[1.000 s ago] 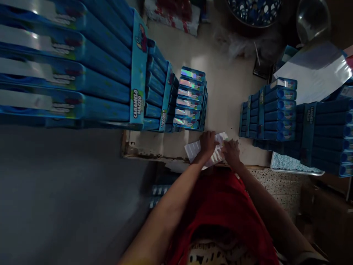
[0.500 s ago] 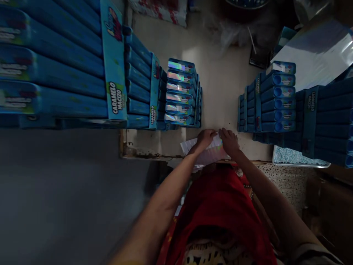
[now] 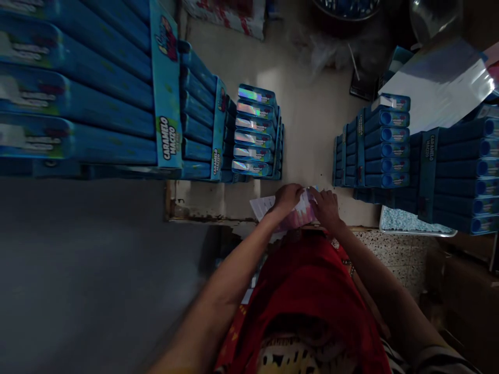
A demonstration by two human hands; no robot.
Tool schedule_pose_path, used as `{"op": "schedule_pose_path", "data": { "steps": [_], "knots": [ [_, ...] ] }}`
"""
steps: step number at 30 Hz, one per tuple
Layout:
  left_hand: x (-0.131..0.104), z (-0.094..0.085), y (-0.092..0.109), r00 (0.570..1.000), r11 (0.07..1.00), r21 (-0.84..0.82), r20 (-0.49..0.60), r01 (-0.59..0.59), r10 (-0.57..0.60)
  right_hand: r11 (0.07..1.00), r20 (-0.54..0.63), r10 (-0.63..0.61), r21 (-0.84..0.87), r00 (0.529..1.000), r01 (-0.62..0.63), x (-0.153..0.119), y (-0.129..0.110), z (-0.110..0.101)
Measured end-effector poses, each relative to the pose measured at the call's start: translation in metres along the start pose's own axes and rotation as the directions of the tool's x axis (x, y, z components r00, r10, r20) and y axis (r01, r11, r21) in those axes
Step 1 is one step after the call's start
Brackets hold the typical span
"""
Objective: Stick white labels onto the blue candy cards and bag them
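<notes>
Both hands are close together at the front edge of the table, over a shiny sheet of labels (image 3: 301, 214) with white and iridescent pinkish parts. My left hand (image 3: 288, 198) has its fingers closed on the sheet's upper edge. Just to its right, my right hand (image 3: 326, 205) pinches the sheet's upper right corner. Part of the sheet sticks out left of my left hand and bends over the table edge. Beyond the hands stands a stack of blue candy boxes (image 3: 253, 138) with glossy labels on most of their ends.
Large blue box stacks (image 3: 109, 98) fill the left side. More blue boxes (image 3: 390, 150) stand at the right, beside a tray of pale blue pieces (image 3: 413, 222). A phone-like dark object (image 3: 362, 83), a white sheet (image 3: 432, 83) and a metal bowl (image 3: 346, 13) lie farther back.
The sheet has shifted slightly left and now shows more of its shiny pinkish surface between the hands. The view has moved slightly, and both hands remain on the sheet.
</notes>
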State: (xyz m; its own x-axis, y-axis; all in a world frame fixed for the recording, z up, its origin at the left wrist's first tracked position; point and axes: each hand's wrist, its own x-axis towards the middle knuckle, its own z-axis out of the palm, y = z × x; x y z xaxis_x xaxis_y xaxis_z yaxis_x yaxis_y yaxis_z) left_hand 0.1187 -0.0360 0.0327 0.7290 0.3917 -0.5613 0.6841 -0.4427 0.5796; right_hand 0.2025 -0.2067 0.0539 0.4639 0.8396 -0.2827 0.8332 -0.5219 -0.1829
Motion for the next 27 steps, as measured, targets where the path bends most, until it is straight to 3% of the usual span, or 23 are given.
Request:
{"op": "schedule_pose_path", "data": {
  "steps": [4, 7, 9, 15, 19, 27],
  "knots": [
    [-0.006, -0.005, 0.009, 0.999, 0.999, -0.016, 0.006, 0.052, -0.052, 0.997, 0.067, -0.054, -0.050, 0.996, 0.057, 0.020, 0.002, 0.000],
    [-0.006, -0.009, 0.011, 0.982, 0.983, -0.023, 0.037, 0.184, -0.183, 0.993, 0.114, -0.111, -0.032, 0.987, 0.115, 0.016, 0.002, 0.003],
    [-0.005, -0.012, 0.012, 0.977, 0.977, -0.018, 0.030, 0.214, -0.213, 0.996, 0.106, -0.086, 0.011, 0.991, 0.086, 0.007, 0.000, 0.001],
    [-0.013, -0.017, 0.019, 0.997, 0.996, 0.061, -0.050, 0.060, -0.057, 0.989, 0.057, 0.051, 0.134, 0.997, -0.058, 0.003, -0.003, -0.017],
    [-0.024, -0.017, 0.023, 0.995, 0.993, 0.115, -0.094, -0.036, 0.047, 0.995, 0.121, 0.028, 0.096, 0.992, -0.039, 0.018, -0.003, -0.023],
    [-0.026, -0.018, 0.021, 0.994, 0.997, 0.044, -0.087, 0.070, -0.066, 0.997, 0.160, -0.043, 0.063, 0.986, 0.033, 0.013, -0.007, -0.018]
  ]
}}
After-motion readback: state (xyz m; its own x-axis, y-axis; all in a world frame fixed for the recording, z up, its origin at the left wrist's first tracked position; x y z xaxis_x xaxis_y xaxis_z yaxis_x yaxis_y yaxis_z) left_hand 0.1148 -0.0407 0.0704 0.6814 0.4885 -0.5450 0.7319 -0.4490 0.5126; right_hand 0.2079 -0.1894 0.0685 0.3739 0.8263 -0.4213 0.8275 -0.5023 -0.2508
